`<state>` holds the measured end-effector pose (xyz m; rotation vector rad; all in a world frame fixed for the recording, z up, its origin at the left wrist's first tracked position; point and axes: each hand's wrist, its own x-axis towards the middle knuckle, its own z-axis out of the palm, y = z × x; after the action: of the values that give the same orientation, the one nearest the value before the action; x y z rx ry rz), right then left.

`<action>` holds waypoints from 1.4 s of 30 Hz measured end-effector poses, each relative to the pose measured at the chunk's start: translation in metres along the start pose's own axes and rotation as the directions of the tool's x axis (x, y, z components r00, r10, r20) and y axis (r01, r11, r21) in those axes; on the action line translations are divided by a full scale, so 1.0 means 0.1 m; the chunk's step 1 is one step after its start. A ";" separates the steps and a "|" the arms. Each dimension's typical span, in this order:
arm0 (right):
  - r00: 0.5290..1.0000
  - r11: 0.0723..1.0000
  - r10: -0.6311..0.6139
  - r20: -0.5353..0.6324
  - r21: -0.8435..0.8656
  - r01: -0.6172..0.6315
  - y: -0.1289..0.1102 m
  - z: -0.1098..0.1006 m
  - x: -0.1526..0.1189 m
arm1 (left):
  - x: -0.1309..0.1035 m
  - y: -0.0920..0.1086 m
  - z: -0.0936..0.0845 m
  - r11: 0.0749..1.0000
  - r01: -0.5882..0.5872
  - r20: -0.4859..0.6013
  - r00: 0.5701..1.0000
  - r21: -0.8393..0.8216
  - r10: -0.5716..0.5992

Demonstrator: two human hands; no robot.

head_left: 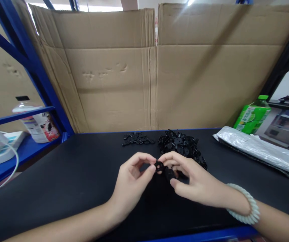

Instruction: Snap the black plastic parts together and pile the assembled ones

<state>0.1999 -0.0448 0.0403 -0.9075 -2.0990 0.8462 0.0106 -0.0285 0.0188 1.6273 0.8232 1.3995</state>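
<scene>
While left (153,164) pinches disc (159,166), right (169,170) clasps piece (169,174)

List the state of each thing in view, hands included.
Left hand: pinching a black ring
Right hand: holding a black disc
Larger black pile: heaped, loose
Smaller black pile: spread low
Green bottle: capped
Bottle on blue shelf: capped
Silvery packet: lying down; sealing unclear
Bracelet: worn, right wrist

Two hands (131,183) (197,183); two black parts (159,166) (169,174) in the grip; two piles (137,138) (179,144) beyond; two bottles (37,122) (254,116) — one either side; one bracelet (254,206).
</scene>
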 end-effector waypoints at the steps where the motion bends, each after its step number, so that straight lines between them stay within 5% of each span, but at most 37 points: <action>1: 0.999 0.992 -0.008 -0.052 -0.124 0.002 0.02 -0.03 0.01 | 0.02 -0.02 -0.01 0.999 -0.013 0.048 0.999 0.048 0.011; 4: 0.976 0.890 -0.094 -0.197 -0.457 -0.007 0.11 -0.11 0.06 | 0.17 -0.11 -0.14 0.929 -0.138 0.158 0.984 0.345 0.087; 8: 0.952 0.787 -0.186 -0.242 -0.617 -0.003 0.19 -0.16 0.08 | 0.58 -0.33 -0.54 0.483 -0.251 0.216 0.968 0.839 0.128; 14: 0.953 0.882 -0.206 -0.222 -0.465 0.082 0.12 -0.07 0.05 | 0.90 -0.62 -0.93 0.371 -0.195 0.190 0.980 0.908 0.052; 18: 0.978 0.940 -0.136 -0.156 -0.333 0.077 0.06 -0.03 0.02 | 0.90 -0.59 -0.96 0.334 -0.186 0.191 0.981 0.924 0.019; 20: 0.994 0.978 -0.112 -0.014 -0.180 0.108 0.01 0.00 0.00 | 0.91 -0.55 -0.97 0.328 -0.181 0.188 0.982 0.927 0.012; 24: 0.898 0.958 -0.285 0.335 0.122 0.258 -0.06 0.10 -0.05 | 0.93 -0.51 -0.98 0.341 -0.190 0.196 0.980 0.921 0.017; 26: 0.877 0.943 -0.330 0.350 0.080 0.323 -0.05 0.15 -0.06 | 0.92 -0.51 -0.95 0.347 -0.205 0.207 0.978 0.915 0.031; 31: 0.919 0.937 -0.218 0.329 -0.192 0.291 0.06 0.20 -0.08 | 0.84 -0.54 -0.82 0.342 -0.239 0.230 0.971 0.909 0.067; 36: 0.938 0.918 -0.219 0.268 -0.270 0.291 0.06 0.24 -0.09 | 0.81 -0.63 -0.75 0.355 -0.248 0.220 0.968 0.901 0.117; 42: 0.836 0.726 -0.370 0.405 -0.435 0.532 -0.17 0.53 0.10 | 0.81 -0.66 -0.74 0.486 -0.265 0.159 0.955 0.833 0.250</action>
<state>0.1472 -0.0617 0.0275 -0.4777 -2.7332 0.1188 -0.0464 0.0842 -0.0002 2.6073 1.4553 1.2144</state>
